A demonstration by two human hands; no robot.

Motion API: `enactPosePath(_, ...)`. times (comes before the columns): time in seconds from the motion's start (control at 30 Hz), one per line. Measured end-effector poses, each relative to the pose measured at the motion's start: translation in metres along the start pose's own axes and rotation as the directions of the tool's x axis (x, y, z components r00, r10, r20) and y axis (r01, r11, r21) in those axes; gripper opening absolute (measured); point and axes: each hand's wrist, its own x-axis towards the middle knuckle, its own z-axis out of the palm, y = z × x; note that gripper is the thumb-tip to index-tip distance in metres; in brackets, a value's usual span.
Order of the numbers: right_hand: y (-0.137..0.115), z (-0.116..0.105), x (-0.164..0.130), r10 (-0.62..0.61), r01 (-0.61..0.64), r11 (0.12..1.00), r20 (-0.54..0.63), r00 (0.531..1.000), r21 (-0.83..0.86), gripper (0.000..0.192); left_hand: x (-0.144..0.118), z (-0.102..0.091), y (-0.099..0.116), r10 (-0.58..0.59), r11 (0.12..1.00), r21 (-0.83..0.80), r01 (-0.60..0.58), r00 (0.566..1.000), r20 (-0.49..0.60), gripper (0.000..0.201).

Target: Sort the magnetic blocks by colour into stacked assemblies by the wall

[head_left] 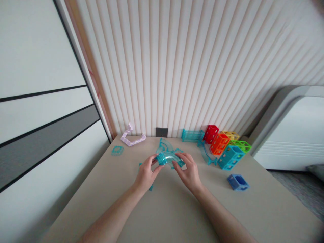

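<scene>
Your left hand [146, 172] and right hand [188, 170] grip a curved teal track piece [167, 157] mid-frame over the beige counter [172, 209]; a ribbed wall [177, 67] fills the top.

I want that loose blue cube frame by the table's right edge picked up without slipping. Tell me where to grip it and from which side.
Grip the blue cube frame across two opposite outer walls, coming down from above. It lies apart from the other blocks with its open face turned up, so the rims are probably easiest to pinch. The right hand is nearer.
</scene>
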Motion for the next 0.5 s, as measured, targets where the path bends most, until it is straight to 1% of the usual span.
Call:
enactPosePath(0.17,0.0001,0.0003,0.0005,-0.010,0.010,1.000,0.014,1.000,0.002,0.026,0.0007,-0.0009,0.0016,-0.002,1.000,-0.014,0.002,1.000,0.009,0.034)
enactPosePath(0.37,0.0021,0.0029,-0.0005,0.014,-0.013,1.000,0.037,0.999,-0.011,0.026,0.0011,-0.0006,0.0016,-0.065,0.996,-0.051,0.067,0.997,0.030,0.036)
enactPosePath(0.5,0.0028,0.0035,-0.0007,0.023,-0.022,1.000,0.040,0.999,-0.016,0.027,0.0012,0.0001,0.0011,-0.082,0.993,-0.082,0.084,0.996,0.030,0.036)
